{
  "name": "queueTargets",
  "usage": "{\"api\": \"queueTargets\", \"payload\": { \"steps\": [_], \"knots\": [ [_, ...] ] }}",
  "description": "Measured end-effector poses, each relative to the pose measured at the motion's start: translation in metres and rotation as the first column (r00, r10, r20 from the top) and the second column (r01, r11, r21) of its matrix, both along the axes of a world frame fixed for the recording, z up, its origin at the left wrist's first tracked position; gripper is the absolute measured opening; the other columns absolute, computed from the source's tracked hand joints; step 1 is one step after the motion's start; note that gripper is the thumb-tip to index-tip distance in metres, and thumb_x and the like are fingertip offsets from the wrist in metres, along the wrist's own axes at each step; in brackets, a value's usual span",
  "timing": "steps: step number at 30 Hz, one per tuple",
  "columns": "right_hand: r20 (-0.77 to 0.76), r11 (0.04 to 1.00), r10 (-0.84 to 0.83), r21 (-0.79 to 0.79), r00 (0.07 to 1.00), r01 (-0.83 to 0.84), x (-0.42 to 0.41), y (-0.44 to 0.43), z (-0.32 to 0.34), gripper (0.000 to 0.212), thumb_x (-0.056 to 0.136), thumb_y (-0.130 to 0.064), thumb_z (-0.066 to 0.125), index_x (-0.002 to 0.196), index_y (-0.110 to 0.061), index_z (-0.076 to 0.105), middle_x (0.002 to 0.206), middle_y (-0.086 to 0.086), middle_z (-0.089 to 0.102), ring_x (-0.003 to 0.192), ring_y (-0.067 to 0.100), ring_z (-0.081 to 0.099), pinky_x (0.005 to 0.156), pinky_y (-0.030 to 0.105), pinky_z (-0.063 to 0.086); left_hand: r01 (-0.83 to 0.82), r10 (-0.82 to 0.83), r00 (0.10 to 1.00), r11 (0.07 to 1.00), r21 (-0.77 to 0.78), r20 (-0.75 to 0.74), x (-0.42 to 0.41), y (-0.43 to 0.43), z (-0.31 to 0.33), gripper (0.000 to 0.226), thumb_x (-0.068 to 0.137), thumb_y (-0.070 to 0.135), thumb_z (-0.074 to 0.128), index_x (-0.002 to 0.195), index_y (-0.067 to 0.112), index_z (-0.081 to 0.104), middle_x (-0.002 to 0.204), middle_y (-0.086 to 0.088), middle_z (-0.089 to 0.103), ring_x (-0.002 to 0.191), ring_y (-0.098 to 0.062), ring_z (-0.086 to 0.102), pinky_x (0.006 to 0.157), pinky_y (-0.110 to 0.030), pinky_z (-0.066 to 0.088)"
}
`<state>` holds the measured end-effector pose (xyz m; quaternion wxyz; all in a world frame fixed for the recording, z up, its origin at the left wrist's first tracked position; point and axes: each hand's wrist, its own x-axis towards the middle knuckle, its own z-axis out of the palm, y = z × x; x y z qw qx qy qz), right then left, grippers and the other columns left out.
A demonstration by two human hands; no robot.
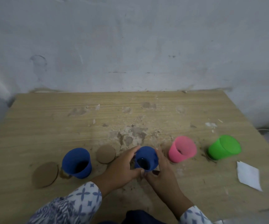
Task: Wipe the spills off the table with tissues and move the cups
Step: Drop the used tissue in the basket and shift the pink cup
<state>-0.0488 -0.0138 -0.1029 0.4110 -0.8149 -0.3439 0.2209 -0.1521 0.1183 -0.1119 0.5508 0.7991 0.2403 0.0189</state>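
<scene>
Positions referenced to the held blue cup (146,158), which stood near the front middle of the wooden table (49,118). Farthest to its left lay a round brown coaster (45,174), nothing on it. Next came a second blue cup (76,162) with dark liquid inside and a brownish spill (64,174) touching its base on the side away from the held cup. Just left of the held cup and slightly behind it sat a second coaster (106,154), also bare; judging by its nearness, it was probably the intended landing spot. The left hand (122,167) wrapped the held cup's left wall with fingers curled over the far side. The right hand (163,172) mirrored it on the right wall, and the thumbs met at the near side. The two-handed grip was probably chosen because the cup held dark liquid that could slop. To its right stood a pink cup (182,148), then a green cup (223,149). Farthest right, nearer the viewer, a white tissue (248,175) lay flat and unheld; the spill was not yet wiped.
</scene>
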Motion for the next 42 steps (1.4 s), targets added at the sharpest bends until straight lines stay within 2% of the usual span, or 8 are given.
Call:
{"api": "queueTargets", "payload": {
  "steps": [4, 7, 9, 16, 21, 30, 39, 42],
  "knots": [
    [-0.026, 0.999, -0.031, 0.022, 0.999, 0.031, -0.001, 0.002, -0.004, 0.07, 0.08, -0.02, 0.071, 0.121, -0.052, 0.024, 0.129, -0.023, 0.039, 0.115, 0.003, 0.048, 0.089, 0.029, 0.051, -0.03, 0.029, 0.999, 0.999, 0.015, 0.024, 0.002, 0.0, 0.002, 0.078, 0.085, 0.032, 0.068, 0.148, 0.03, 0.021, 0.148, 0.013, 0.031, 0.129, 0.002, 0.034, 0.107, -0.023, 0.032],
    [-0.029, 0.998, -0.052, 0.041, 0.998, 0.053, 0.001, -0.002, -0.002, 0.07, 0.079, -0.016, 0.071, 0.112, -0.057, 0.025, 0.115, -0.033, 0.039, 0.101, -0.017, 0.048, 0.077, 0.009, 0.048, -0.038, 0.037, 0.998, 0.999, 0.018, 0.059, 0.005, -0.003, 0.002, 0.078, 0.083, 0.03, 0.071, 0.146, 0.032, 0.025, 0.144, 0.014, 0.037, 0.127, 0.003, 0.037, 0.104, -0.02, 0.034],
    [-0.032, 0.997, -0.073, 0.028, 0.997, 0.074, 0.003, -0.008, -0.001, 0.069, 0.079, -0.017, 0.072, 0.112, -0.056, 0.025, 0.114, -0.037, 0.036, 0.099, -0.019, 0.048, 0.073, 0.005, 0.046, -0.028, 0.028, 0.996, 1.0, 0.001, 0.081, 0.008, -0.008, 0.002, 0.078, 0.083, 0.028, 0.072, 0.146, 0.03, 0.026, 0.143, 0.015, 0.038, 0.127, 0.003, 0.039, 0.102, -0.015, 0.033],
    [-0.025, 0.987, -0.158, -0.024, 0.987, 0.158, 0.015, -0.036, -0.012, 0.075, 0.076, -0.022, 0.075, 0.138, -0.024, 0.034, 0.132, -0.003, 0.049, 0.112, 0.013, 0.054, 0.08, 0.019, 0.049, 0.016, -0.011, 0.995, 0.999, -0.046, 0.097, 0.024, -0.032, -0.003, 0.072, 0.084, 0.026, 0.07, 0.14, 0.039, 0.026, 0.139, 0.019, 0.037, 0.124, 0.007, 0.037, 0.09, 0.0, 0.029],
    [0.006, 0.984, -0.176, -0.011, 0.984, 0.176, 0.02, -0.044, -0.013, 0.076, 0.075, -0.017, 0.075, 0.138, -0.022, 0.033, 0.124, -0.007, 0.047, 0.111, 0.015, 0.053, 0.081, 0.024, 0.05, 0.041, -0.039, 0.994, 0.999, -0.023, 0.098, 0.033, -0.039, -0.004, 0.073, 0.083, 0.027, 0.07, 0.143, 0.031, 0.029, 0.141, 0.013, 0.039, 0.127, 0.0, 0.039, 0.097, -0.01, 0.03],
    [-0.007, 0.982, -0.189, 0.016, 0.982, 0.189, 0.02, -0.045, -0.017, 0.075, 0.076, -0.018, 0.074, 0.139, -0.021, 0.032, 0.123, -0.007, 0.046, 0.11, 0.014, 0.054, 0.079, 0.019, 0.049, 0.053, -0.05, 0.995, 0.998, -0.023, 0.086, 0.036, -0.04, -0.005, 0.07, 0.084, 0.025, 0.069, 0.142, 0.031, 0.03, 0.138, 0.012, 0.04, 0.124, 0.001, 0.04, 0.088, 0.0, 0.028],
    [-0.029, 0.979, -0.197, 0.039, 0.98, 0.198, 0.015, -0.047, -0.016, 0.083, 0.076, -0.015, 0.073, 0.143, -0.019, 0.023, 0.126, -0.006, 0.042, 0.114, 0.011, 0.047, 0.085, 0.024, 0.049, 0.008, -0.003, 0.996, 0.999, -0.049, 0.094, 0.031, -0.044, -0.006, 0.083, 0.084, 0.028, 0.069, 0.149, 0.029, 0.017, 0.153, 0.011, 0.024, 0.14, -0.008, 0.025, 0.105, -0.022, 0.026],
    [-0.08, 0.971, -0.223, 0.065, 0.971, 0.229, 0.012, -0.053, -0.016, 0.083, 0.075, -0.008, 0.073, 0.141, -0.02, 0.024, 0.128, -0.005, 0.041, 0.114, 0.012, 0.046, 0.086, 0.028, 0.048, -0.045, 0.042, 0.984, 0.999, 0.013, 0.175, 0.025, -0.046, 0.0, 0.076, 0.086, 0.029, 0.067, 0.146, 0.033, 0.021, 0.151, 0.012, 0.026, 0.14, -0.004, 0.024, 0.11, -0.023, 0.025]
  ]
}}
